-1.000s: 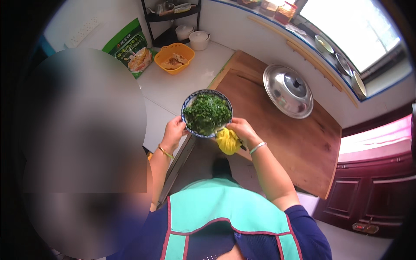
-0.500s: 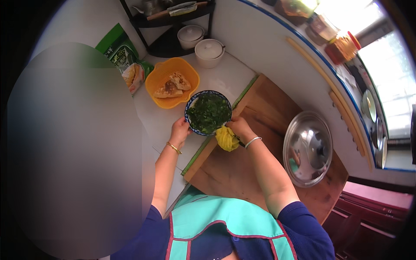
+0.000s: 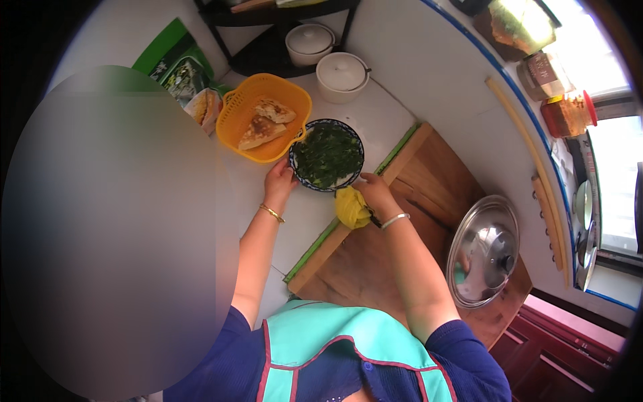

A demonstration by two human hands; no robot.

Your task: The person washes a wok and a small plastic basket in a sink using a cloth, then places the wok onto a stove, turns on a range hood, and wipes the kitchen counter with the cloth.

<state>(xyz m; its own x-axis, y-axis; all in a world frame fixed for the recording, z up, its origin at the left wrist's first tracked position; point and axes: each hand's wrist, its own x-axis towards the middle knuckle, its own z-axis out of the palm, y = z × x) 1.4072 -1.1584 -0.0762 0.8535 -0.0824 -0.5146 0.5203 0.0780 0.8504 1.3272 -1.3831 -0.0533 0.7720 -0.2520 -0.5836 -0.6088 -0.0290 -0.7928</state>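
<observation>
Orange perforated plastic basket (image 3: 228, 127), containing browned flatbread pieces (image 3: 260, 132). Left hand (image 3: 278, 185), gripping the left rim of one round blue-and-white bowl (image 3: 361, 155) of chopped greens (image 3: 327, 153), over the white desk (image 3: 301, 224); probably weighty, smooth, breakable, best held at opposite sides. Crumpled yellow cloth or bag (image 3: 351, 208). Right hand (image 3: 376, 195), gripping the right rim.

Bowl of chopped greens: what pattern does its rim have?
The bowl has a blue-and-white patterned rim, seen best in the head view.
</observation>
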